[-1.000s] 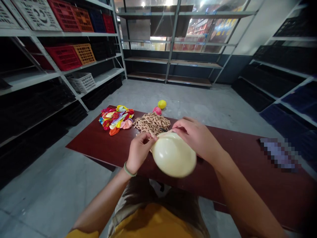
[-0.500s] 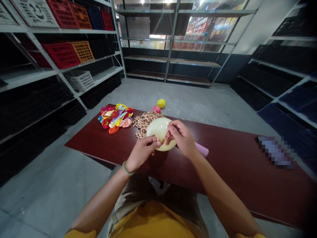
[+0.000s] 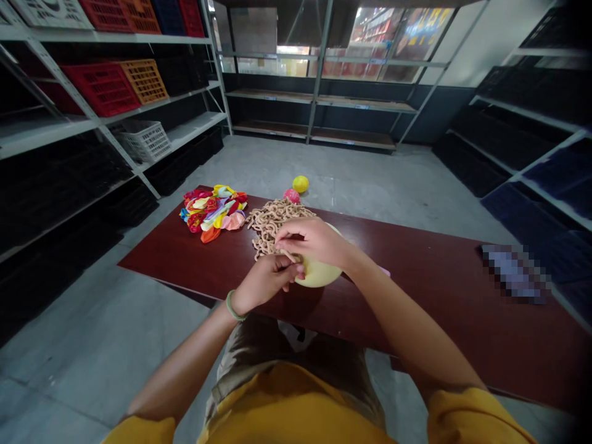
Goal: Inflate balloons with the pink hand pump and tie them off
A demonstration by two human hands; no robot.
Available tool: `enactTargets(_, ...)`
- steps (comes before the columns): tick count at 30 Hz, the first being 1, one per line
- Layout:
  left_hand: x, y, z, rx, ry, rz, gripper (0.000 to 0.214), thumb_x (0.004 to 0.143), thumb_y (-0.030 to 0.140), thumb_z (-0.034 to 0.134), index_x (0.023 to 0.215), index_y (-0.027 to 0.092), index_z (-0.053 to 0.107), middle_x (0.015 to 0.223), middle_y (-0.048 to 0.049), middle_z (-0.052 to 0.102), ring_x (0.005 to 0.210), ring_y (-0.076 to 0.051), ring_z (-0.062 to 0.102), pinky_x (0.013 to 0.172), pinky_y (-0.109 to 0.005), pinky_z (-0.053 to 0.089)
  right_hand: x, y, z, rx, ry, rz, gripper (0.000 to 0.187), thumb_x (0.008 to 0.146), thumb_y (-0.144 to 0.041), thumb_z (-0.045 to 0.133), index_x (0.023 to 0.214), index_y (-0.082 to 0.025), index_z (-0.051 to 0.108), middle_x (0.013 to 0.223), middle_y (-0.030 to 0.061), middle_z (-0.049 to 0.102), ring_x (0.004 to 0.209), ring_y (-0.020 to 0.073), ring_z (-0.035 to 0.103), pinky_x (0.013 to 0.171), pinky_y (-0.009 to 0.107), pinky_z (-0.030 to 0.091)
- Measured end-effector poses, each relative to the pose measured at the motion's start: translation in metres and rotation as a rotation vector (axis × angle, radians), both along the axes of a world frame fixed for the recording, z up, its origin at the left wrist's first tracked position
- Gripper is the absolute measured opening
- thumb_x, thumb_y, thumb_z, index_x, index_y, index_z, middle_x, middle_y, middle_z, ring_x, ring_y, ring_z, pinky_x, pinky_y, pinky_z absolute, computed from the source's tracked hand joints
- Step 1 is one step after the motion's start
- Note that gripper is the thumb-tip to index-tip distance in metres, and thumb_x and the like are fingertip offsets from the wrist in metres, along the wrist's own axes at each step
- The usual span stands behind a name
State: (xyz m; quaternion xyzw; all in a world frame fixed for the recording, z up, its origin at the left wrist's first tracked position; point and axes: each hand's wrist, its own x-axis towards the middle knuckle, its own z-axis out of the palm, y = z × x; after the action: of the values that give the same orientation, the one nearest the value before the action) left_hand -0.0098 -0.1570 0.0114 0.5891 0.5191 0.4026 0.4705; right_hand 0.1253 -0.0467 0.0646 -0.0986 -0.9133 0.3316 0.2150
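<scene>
Seen from above, a pale yellow inflated balloon [image 3: 321,276] is held low over a dark red table [image 3: 462,308], just in front of the wearer. A pale strand, apparently its neck, is pinched between the thumb and fingers of the left hand [image 3: 271,280]. The right hand [image 3: 312,239] is now laid across the top of the balloon, its fingers bunched at the far end of that strand; whether they are closed on it cannot be told. Half a second ago the right hand was at the balloon's right side, and more of the balloon was uncovered. From this change, the work in hand is judged to be centred on the neck, not on the round body.

Just beyond the hands, a heap of tan, knobbly strips [image 3: 268,225] is seen, with a pile of limp, many-coloured balloons [image 3: 215,209] to its left. A lilac object [image 3: 385,271] is mostly hidden by the right forearm.
</scene>
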Motion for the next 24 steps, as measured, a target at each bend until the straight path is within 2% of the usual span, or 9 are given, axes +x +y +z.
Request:
enactTargets(3, 0.001, 0.000, -0.005, -0.039, -0.059, 0.056, 0.035, 0.088, 0.046, 0.059, 0.074, 0.015, 0.069, 0.061, 0.0004, 0.060, 0.050, -0.011, 0.055, 0.054, -0.022, 0.043, 0.003, -0.001, -0.003, -0.007, 0.034, -0.112, 0.010, 0.093, -0.028, 0.059, 0.099, -0.030, 0.067, 0.096, -0.0012, 0.071, 0.085, 0.0162, 0.065, 0.075, 0.029, 0.050)
enactTargets(6, 0.000, 0.002, -0.009, -0.076, -0.188, 0.157, 0.038, 0.088, 0.048, 0.061, 0.074, 0.015, 0.070, 0.062, 0.0002, 0.060, 0.050, -0.010, 0.053, 0.055, -0.023, 0.043, 0.017, -0.002, -0.001, 0.016, 0.110, -0.263, 0.018, 0.094, -0.030, 0.057, 0.112, -0.032, 0.062, 0.108, 0.0033, 0.067, 0.096, 0.0192, 0.063, 0.080, 0.032, 0.053)
enactTargets(9, -0.001, 0.003, -0.010, -0.082, -0.294, 0.204, 0.038, 0.087, 0.050, 0.063, 0.075, 0.015, 0.071, 0.069, -0.0012, 0.063, 0.054, -0.010, 0.054, 0.056, -0.023, 0.043, 0.034, -0.003, -0.005, 0.131, 0.056, -0.194, 0.015, 0.096, -0.026, 0.052, 0.104, -0.029, 0.065, 0.104, 0.0043, 0.065, 0.099, 0.0205, 0.061, 0.086, 0.036, 0.052)
enactTargets(12, -0.001, 0.003, -0.009, -0.064, -0.292, 0.186, 0.036, 0.086, 0.049, 0.064, 0.077, 0.014, 0.072, 0.068, -0.0012, 0.063, 0.056, -0.011, 0.055, 0.057, -0.023, 0.044, 0.042, -0.003, -0.013, 0.276, -0.002, -0.120, 0.020, 0.096, -0.020, 0.052, 0.103, -0.026, 0.069, 0.103, 0.0050, 0.065, 0.103, 0.0215, 0.058, 0.093, 0.040, 0.049)
enactTargets(16, -0.002, 0.002, -0.005, -0.026, -0.217, 0.155, 0.035, 0.088, 0.047, 0.064, 0.079, 0.015, 0.073, 0.065, -0.0006, 0.063, 0.057, -0.011, 0.055, 0.058, -0.023, 0.044, 0.039, -0.001, -0.016, 0.303, -0.022, -0.109, 0.023, 0.094, -0.019, 0.054, 0.108, -0.029, 0.070, 0.106, 0.0031, 0.066, 0.103, 0.0209, 0.057, 0.093, 0.038, 0.047)
enactTargets(19, -0.003, 0.002, -0.001, -0.013, -0.212, 0.161, 0.034, 0.088, 0.046, 0.063, 0.077, 0.014, 0.072, 0.064, 0.0001, 0.062, 0.057, -0.011, 0.055, 0.058, -0.023, 0.044, 0.033, -0.002, -0.010, 0.333, -0.032, -0.084, 0.017, 0.092, -0.018, 0.057, 0.095, -0.027, 0.070, 0.099, 0.0015, 0.067, 0.097, 0.0199, 0.056, 0.089, 0.036, 0.047)
enactTargets(24, -0.002, 0.002, 0.000, -0.059, -0.319, 0.257, 0.035, 0.086, 0.045, 0.065, 0.070, 0.014, 0.069, 0.062, 0.0009, 0.059, 0.053, -0.010, 0.053, 0.054, -0.022, 0.042, 0.027, -0.009, -0.008, 0.411, 0.056, -0.135, 0.008, 0.086, -0.017, 0.058, 0.079, -0.022, 0.058, 0.093, 0.0038, 0.064, 0.092, 0.0214, 0.054, 0.089, 0.039, 0.046)
